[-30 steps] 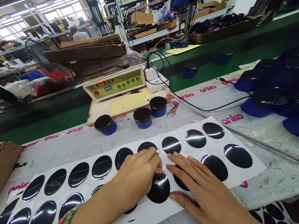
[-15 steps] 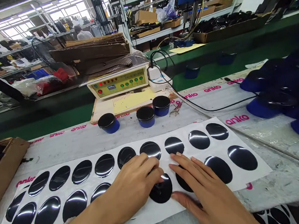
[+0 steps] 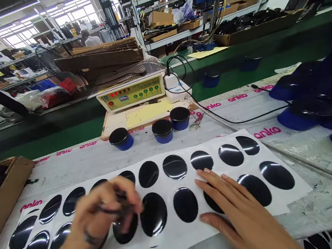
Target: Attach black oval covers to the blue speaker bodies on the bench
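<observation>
A white sheet (image 3: 170, 233) with rows of glossy black round discs lies across the bench in front of me. My right hand (image 3: 232, 208) rests flat on its right part, fingers stretched and thumb apart, partly covering one disc. Left of it, my left hand (image 3: 110, 212) hovers over the sheet, blurred by motion, with its fingers curled together. Something dark shows between those fingers, too smeared to name. Between the two hands, a black disc (image 3: 186, 204) and another black disc (image 3: 154, 214) lie uncovered on the sheet.
Behind the sheet stand three blue cups with black tops (image 3: 162, 130). A control box (image 3: 130, 92) with lit buttons sits beyond them, its cable (image 3: 242, 122) crossing the bench. More blue-and-black pieces (image 3: 308, 110) are heaped at right; a cardboard box (image 3: 11, 194) stands at left.
My left hand has moved left and up off the sheet, uncovering discs. The sheet has shifted somewhat to the right, and my right hand with it, still flat.
</observation>
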Motion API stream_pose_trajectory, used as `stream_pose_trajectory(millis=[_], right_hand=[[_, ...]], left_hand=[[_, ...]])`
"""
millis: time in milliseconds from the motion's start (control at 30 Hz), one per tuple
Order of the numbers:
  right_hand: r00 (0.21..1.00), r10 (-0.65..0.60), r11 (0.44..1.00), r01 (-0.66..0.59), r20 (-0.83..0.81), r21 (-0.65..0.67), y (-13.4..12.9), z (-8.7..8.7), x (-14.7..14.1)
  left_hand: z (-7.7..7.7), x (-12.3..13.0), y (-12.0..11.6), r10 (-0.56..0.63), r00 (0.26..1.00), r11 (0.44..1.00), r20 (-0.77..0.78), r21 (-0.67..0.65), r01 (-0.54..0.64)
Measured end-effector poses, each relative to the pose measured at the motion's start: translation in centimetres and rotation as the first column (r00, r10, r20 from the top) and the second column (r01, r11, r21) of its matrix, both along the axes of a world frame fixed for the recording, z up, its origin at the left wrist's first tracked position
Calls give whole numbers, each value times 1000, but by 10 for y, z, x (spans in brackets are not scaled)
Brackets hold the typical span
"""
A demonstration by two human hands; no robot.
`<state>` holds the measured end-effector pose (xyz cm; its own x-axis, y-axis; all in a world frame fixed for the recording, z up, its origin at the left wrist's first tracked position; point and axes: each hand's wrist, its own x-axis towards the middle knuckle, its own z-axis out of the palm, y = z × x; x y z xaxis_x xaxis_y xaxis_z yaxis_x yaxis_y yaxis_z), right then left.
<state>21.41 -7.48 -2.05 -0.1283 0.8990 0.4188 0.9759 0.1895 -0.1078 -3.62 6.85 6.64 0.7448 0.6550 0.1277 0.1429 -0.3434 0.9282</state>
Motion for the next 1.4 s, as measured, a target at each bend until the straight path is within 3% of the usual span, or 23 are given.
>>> stream_pose_trajectory(millis=[67, 100, 167, 200, 267, 333, 433, 600, 767, 933, 1133, 1267, 1400], right_hand=[[1000, -10, 1000, 11, -8, 25, 0, 5, 4], [999, -17, 999, 18, -34, 39, 1, 7, 4], [992, -29, 997, 38, -124, 67, 7, 11, 3], [985, -35, 996, 48, -172, 71, 11, 12, 0], [974, -45, 995, 63, -223, 75, 21, 10, -4], [977, -45, 996, 59, -208, 66, 30, 5, -8], [984, -62, 995, 74, -168, 68, 35, -1, -9], [985, -90, 994, 99, -145, 51, 33, 0, -10], [986, -103, 992, 111, -130, 60, 34, 2, -12], [987, -101, 992, 109, -124, 64, 35, 1, -11], [985, -117, 990, 126, -124, 63, 35, 0, -12], [983, -134, 989, 142, -127, 52, 34, -1, -13], [979, -154, 983, 166, -134, 77, 33, 0, -13]], left_hand=[[12, 1, 8, 101, 988, 980, 114, -181, -80], [16, 7, 13, 100, 990, 979, 96, -187, -80], [18, 29, 23, -5, 997, 999, -73, 36, 7], [16, 43, 29, -82, 979, 975, -187, 186, 118], [8, 72, 39, -171, 887, 843, -429, 402, 357], [-2, 97, 46, -164, 788, 712, -593, 482, 511], [-12, 122, 54, -153, 724, 620, -673, 504, 601], [-11, 141, 62, -168, 684, 588, -709, 485, 647], [-9, 137, 53, -125, 667, 531, -734, 518, 670], [-16, 123, 43, -30, 698, 506, -715, 592, 628], [-28, 118, 44, -38, 757, 478, -652, 653, 587], [-34, 116, 45, -71, 802, 489, -594, 680, 547], [-31, 113, 43, -114, 836, 577, -537, 650, 495]])
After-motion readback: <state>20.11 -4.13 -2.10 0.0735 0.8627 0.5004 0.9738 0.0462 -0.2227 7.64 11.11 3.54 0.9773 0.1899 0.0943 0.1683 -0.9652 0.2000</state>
